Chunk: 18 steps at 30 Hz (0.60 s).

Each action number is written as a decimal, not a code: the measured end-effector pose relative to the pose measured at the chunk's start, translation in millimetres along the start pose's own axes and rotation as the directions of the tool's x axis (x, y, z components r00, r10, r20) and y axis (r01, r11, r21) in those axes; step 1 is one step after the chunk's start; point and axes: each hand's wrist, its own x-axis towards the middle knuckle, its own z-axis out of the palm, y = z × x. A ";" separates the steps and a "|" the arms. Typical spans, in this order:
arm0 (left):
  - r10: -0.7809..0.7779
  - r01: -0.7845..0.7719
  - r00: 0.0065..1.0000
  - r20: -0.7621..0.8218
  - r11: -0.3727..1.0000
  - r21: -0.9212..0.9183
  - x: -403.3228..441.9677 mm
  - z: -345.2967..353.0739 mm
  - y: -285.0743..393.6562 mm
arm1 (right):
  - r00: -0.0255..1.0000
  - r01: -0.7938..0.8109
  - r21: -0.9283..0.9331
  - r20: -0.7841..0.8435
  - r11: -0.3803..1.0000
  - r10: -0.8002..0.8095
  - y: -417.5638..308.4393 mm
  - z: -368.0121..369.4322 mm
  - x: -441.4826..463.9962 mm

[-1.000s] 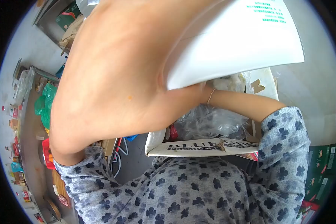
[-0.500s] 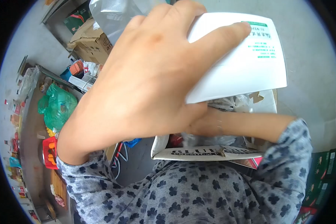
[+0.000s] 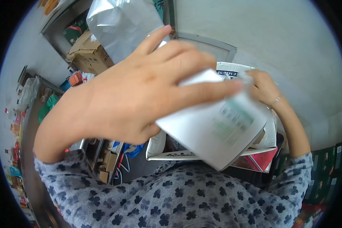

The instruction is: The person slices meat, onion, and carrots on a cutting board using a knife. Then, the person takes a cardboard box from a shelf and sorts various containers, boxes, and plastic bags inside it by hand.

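Note:
My left hand (image 3: pixel 152 89) is closed around a white booklet-like item (image 3: pixel 195 140) with green print. The item is tilted and blurred, and its lower corner hangs over the near rim of an open white carton (image 3: pixel 269 131). My right hand (image 3: pixel 266 87) is at the carton's far right side, its fingers curled down by clear plastic. Their tips are blurred, so what they grip cannot be made out. Most of the carton's contents are hidden behind the white item and my left hand.
A large clear plastic bag (image 3: pixel 121 28) stands at the back, with a brown cardboard box (image 3: pixel 89 55) left of it. Green cartons (image 3: pixel 326 171) are stacked at the right. A red package (image 3: pixel 258 160) lies under the white carton. Shelves with small goods run down the left.
My left hand has brought the white item down and turned it clockwise. My right hand, previously hidden behind my left, now shows at the carton's far right side.

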 end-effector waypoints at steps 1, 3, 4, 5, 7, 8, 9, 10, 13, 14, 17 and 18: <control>-0.001 0.001 1.000 0.025 1.000 -0.023 -0.7 -4.0 4.3 | 1.000 -0.006 -0.003 -0.005 1.000 0.006 5.3 2.0 10.9; 0.004 -0.003 0.995 0.105 1.000 -0.002 -1.1 -12.4 10.2 | 0.999 -0.054 0.004 0.003 0.999 0.054 4.1 5.5 29.8; 0.009 -0.010 0.995 0.098 1.000 0.004 0.8 -14.5 8.6 | 0.998 -0.056 -0.003 -0.004 0.998 0.056 4.4 1.6 35.2; 0.014 -0.019 0.991 0.133 0.999 0.034 2.7 -16.8 8.4 | 0.996 -0.087 0.013 0.012 0.996 0.087 3.4 -5.9 37.6; 0.014 -0.025 0.985 0.173 0.998 0.059 6.6 -8.1 1.1 | 0.993 -0.116 0.035 0.033 0.993 0.115 3.9 -6.6 41.3; 0.082 -0.086 0.975 0.207 0.996 0.007 11.4 0.9 -2.7 | 0.992 -0.121 0.041 0.046 0.992 0.119 4.6 -7.2 40.9; 0.151 -0.144 0.960 0.237 0.988 -0.047 14.9 11.1 -6.0 | 0.991 -0.126 0.045 0.058 0.991 0.123 5.1 -7.7 40.2; 0.184 -0.163 0.945 0.270 0.982 -0.100 16.2 22.5 -9.8 | 0.991 -0.128 0.044 0.055 0.991 0.126 4.8 -7.7 39.8; 0.228 -0.156 0.915 0.334 0.961 -0.230 19.2 51.2 -23.2 | 0.993 -0.113 0.084 0.030 0.990 0.111 -0.1 -8.6 36.2; 0.240 -0.131 0.898 0.370 0.946 -0.296 18.8 57.9 -29.6 | 0.992 -0.123 0.118 0.010 0.985 0.123 -5.2 -10.8 35.4; 0.246 0.067 0.843 0.478 0.834 -0.547 10.4 94.0 -41.9 | 0.995 -0.090 0.097 -0.022 0.991 0.093 -17.4 -13.6 30.3; 0.257 0.154 0.780 0.571 0.805 -0.573 12.8 99.2 -40.4 | 0.999 -0.027 0.037 -0.032 0.999 0.028 -19.8 -14.9 31.1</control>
